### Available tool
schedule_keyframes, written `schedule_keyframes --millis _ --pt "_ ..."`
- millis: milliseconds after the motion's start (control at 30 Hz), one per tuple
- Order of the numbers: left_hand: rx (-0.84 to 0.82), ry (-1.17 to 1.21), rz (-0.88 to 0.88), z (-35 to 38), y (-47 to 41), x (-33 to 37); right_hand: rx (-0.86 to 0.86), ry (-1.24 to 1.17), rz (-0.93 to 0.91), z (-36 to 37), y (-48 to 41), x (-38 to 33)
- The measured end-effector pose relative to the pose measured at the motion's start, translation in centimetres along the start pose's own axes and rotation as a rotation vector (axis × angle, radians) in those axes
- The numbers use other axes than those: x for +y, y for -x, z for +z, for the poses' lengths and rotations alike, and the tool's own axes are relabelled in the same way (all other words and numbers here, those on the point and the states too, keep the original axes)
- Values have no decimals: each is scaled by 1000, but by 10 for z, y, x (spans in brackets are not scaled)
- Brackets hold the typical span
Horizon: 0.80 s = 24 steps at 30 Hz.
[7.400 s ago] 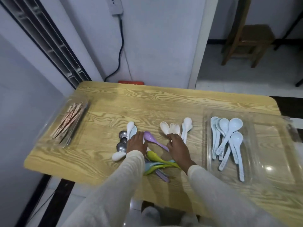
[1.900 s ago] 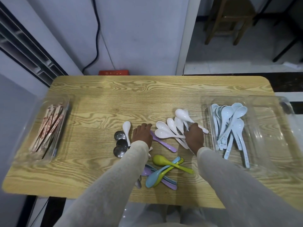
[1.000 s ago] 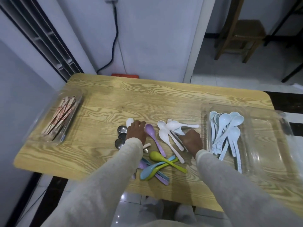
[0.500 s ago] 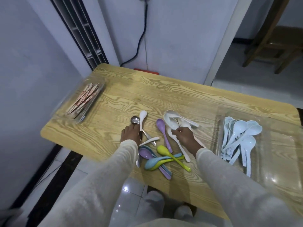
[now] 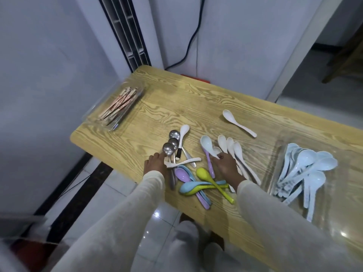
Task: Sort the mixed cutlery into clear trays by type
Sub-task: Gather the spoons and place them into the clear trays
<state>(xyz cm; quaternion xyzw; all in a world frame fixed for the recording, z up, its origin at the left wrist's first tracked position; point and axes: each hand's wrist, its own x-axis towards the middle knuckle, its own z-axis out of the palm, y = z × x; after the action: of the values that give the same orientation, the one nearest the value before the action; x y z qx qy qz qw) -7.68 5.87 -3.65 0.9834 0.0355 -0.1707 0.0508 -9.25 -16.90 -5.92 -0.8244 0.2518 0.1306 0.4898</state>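
coloured spoons (image 5: 202,172) are noted at the near table (image 5: 176,107) edge between the right hand (image 5: 225,166), curled on white spoons (image 5: 231,148), and the left hand (image 5: 154,163), grip not determinable, beside steel spoons (image 5: 173,142); chopstick tray (image 5: 94,108) and spoon tray (image 5: 345,203) are set at opposite ends, open wood behind.

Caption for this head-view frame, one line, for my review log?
Right hand grips white spoons, left hand rests by metal spoons; blue spoons and chopsticks already sorted.

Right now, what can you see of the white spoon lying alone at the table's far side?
The lone spoon is glossy white, plastic or ceramic by its look, with a deep oval bowl and short curved handle. It lies bowl-up on the wooden table, apart from the other spoons, handle pointing right toward the tray. Only the table touches it.
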Motion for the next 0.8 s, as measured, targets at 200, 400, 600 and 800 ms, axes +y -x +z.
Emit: schedule_keyframes --millis 200,400,600,800 --pt "-15 23 -20 6 19 11 -42 20 -55 -2 5 7" --pt "-10 37 -47 11 24 25 -46 29 -73 -1 8 10" --pt "16 96 -141 4 -8 22 0 -4 -21 8 1 3" --pt "-57 -12 -198 5 -48 15 -18 -42 2 23 -15 -4"
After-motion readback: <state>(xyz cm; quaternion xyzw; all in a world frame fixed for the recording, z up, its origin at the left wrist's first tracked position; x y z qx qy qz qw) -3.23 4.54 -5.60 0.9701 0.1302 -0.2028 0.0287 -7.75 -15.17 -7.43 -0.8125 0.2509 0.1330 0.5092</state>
